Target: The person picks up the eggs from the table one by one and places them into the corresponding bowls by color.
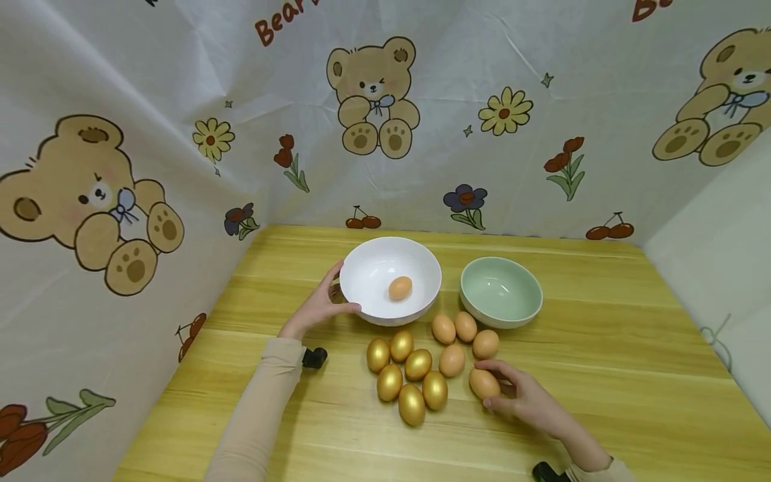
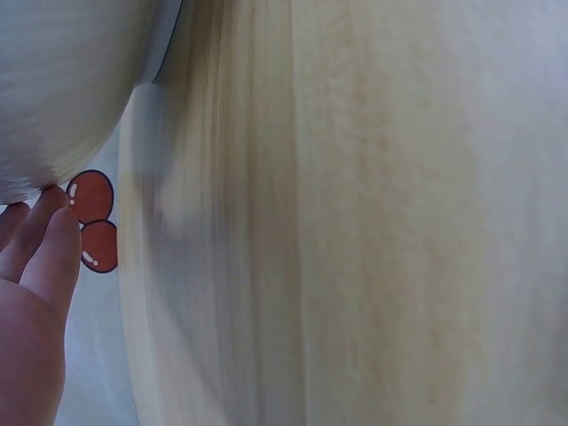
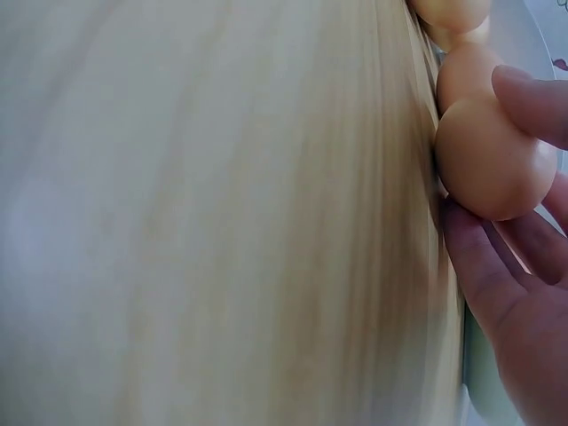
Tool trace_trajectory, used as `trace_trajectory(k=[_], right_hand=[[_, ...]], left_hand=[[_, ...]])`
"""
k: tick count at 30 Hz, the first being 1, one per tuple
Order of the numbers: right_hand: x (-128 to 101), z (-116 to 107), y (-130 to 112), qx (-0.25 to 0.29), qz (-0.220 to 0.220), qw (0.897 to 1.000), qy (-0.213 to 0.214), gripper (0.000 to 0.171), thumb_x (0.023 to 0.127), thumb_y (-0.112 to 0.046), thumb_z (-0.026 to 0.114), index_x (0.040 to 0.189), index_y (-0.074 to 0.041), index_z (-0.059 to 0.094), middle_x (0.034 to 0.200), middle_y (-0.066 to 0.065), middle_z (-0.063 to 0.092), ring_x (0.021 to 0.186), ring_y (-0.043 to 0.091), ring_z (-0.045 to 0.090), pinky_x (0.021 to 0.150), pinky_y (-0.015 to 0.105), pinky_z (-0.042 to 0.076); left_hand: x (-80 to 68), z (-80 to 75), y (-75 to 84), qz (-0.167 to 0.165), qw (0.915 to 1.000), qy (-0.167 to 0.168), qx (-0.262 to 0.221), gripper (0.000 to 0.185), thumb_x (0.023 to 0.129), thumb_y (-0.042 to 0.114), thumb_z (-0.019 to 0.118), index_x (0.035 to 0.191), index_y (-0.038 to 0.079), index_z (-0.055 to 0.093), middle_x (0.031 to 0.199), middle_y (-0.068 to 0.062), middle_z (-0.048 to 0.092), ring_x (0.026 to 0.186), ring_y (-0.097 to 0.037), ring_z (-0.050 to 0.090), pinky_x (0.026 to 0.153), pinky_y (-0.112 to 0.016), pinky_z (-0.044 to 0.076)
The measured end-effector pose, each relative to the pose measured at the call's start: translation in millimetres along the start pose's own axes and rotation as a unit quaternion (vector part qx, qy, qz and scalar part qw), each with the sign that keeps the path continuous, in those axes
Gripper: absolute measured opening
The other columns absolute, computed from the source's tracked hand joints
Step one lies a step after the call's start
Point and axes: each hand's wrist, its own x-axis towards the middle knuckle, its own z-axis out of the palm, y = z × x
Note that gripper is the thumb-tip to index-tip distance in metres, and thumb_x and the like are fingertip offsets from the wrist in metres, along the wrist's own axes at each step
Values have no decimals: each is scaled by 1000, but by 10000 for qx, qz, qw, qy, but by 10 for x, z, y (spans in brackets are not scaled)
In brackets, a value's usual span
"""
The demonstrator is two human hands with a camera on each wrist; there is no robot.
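In the head view, a round white bowl (image 1: 370, 281) is gripped by the left hand (image 1: 319, 306), an oval brown egg (image 1: 483, 384) (right of the shiny golden eggs (image 1: 418, 364)) by the right hand (image 1: 525, 399). Left wrist: the bowl is touched. Right wrist: the egg is pinched.

The sleeved left forearm (image 1: 259, 408) is slanting forward and rightward from the lower edge of the head view, and the left hand (image 1: 316, 306) is holding a wide grip, its left thumb (image 1: 348, 308) lying well apart from the left fingers (image 2: 51, 253), which are bending only slightly. The bare right wrist (image 1: 581, 445) is angling forward and leftward, while the right hand (image 1: 525, 400) is pinching, its right thumb (image 3: 537, 108) pressing opposite the bent right fingers (image 3: 484, 271)
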Motion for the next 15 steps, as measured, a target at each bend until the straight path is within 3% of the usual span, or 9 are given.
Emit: trace_trajectory(k=[6,15], right_hand=[[-15,3,-10,-227,30,9997,126,55,83,-9,70,130,5,45,127,24,47,107,11,53,84,22,47],[69,-20,-136,-15,-299,9977,603,54,83,-5,68,129,9,43,128,28,45,107,10,53,84,23,48]], left_hand=[[-34,24,84,-78,10000,-49,39,102,78,11,76,149,9,3,152,-13,10,130,-39,28,106,-47,25],[-45,15,74,-128,9999,-13,24,103,78,14,77,150,14,4,152,-11,8,131,-38,27,106,-47,25]])
